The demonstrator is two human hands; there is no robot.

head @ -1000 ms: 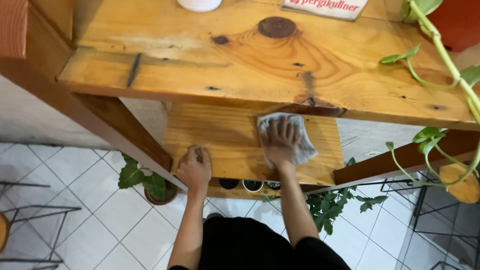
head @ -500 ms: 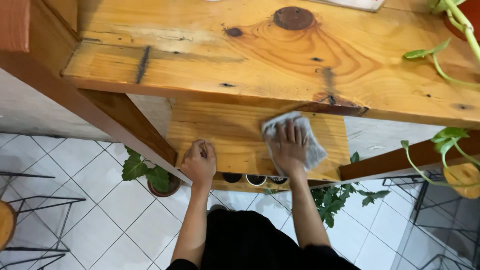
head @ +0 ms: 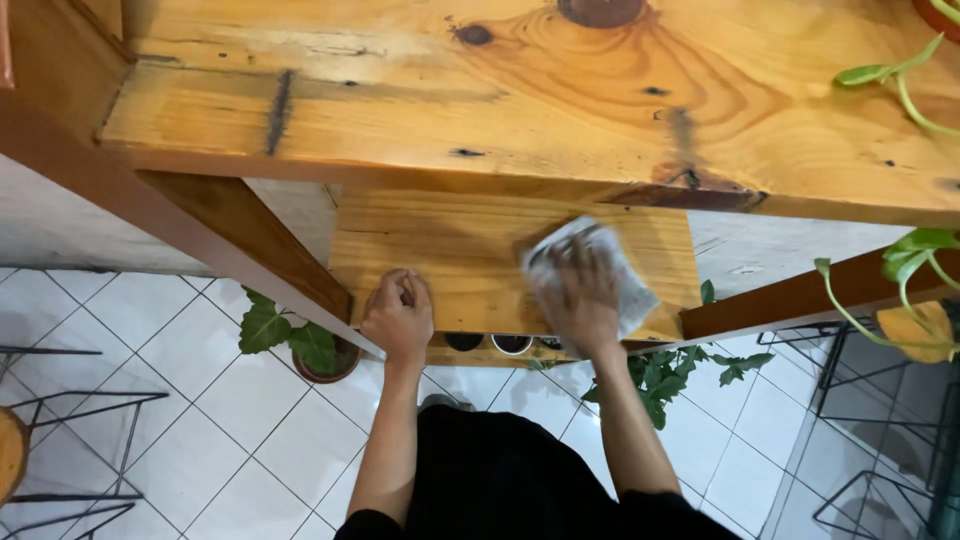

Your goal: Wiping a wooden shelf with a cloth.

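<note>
Head view looks down on a wooden stand with two tiers. Right hand point(head: 583, 300) lies flat, fingers spread, pressing a pale cloth point(head: 622, 270) onto the lower shelf point(head: 450, 245); the cloth sits toward the shelf's right half, partly under the palm, with its far corner poking out beyond the fingers. It is held by pressure from above, not pinched. Left hand point(head: 399, 315) is curled into a loose fist at the shelf's front edge, holding nothing that shows, seemingly bracing there.

Above, the top board point(head: 520, 95) overhangs the shelf, so the hands work close under its front lip. Below the shelf edge, small dark pots point(head: 488, 343) stand on a lower level. A potted plant point(head: 305, 345) stands on the tiled floor point(head: 180, 400) at the left, and vines point(head: 900, 270) trail down at the right.

Risks, as a judgement: the right hand is blurred, suggesting brisk motion, so knuckles could knock the overhanging board. The cloth, only pressed, could slip off the right edge. A wide stroke could snag the vines.
</note>
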